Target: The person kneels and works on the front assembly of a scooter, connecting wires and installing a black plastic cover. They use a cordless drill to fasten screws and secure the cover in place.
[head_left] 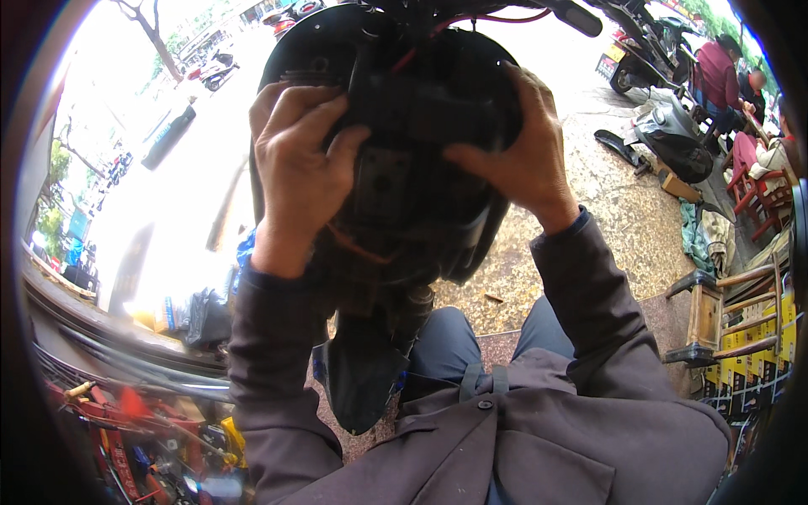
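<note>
The black shell stands at the upper middle of the view, in front of the person's torso and above a dark pointed mudguard. The left hand is on the shell's left part, its fingers bent inward and its thumb apart from them, lower down; whether they are closed on a part cannot be determined. The right hand is clamped on the shell's right edge, fingers along the rim, thumb lying across the inner face. A red wire runs across the top of the shell. Mixed tools lie in a heap at lower left. A wooden stool is at right, near yellow boxes. A grey scooter and seated people occupy the upper right.
</note>
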`<state>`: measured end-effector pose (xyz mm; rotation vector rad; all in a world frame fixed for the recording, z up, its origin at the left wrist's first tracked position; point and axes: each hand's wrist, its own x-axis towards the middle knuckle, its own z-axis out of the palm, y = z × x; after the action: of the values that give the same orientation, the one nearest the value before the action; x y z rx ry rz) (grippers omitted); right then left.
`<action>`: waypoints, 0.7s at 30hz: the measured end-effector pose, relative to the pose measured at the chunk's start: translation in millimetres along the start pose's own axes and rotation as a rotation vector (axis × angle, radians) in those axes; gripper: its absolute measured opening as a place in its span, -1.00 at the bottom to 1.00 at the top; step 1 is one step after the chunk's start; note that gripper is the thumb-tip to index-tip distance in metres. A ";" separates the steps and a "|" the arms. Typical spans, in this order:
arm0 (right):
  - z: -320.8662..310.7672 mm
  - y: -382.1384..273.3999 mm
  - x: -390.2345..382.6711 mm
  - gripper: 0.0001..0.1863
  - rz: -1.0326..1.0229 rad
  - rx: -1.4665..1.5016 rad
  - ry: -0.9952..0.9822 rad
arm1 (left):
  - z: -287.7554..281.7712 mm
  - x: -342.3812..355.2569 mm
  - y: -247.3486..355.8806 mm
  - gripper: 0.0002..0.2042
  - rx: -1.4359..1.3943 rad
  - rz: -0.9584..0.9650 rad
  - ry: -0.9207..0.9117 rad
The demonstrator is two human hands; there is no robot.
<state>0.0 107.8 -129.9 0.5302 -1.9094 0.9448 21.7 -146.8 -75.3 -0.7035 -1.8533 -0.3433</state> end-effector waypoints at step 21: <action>8.8 -18.0 74.2 -0.34 -0.032 -0.134 -0.045 | 6.6 -10.0 -7.8 -0.69 -0.014 -0.047 0.009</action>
<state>-29.0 91.0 -60.7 0.5044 -1.9827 0.7844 14.5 -152.3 -86.3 -0.6679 -1.8627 -0.3889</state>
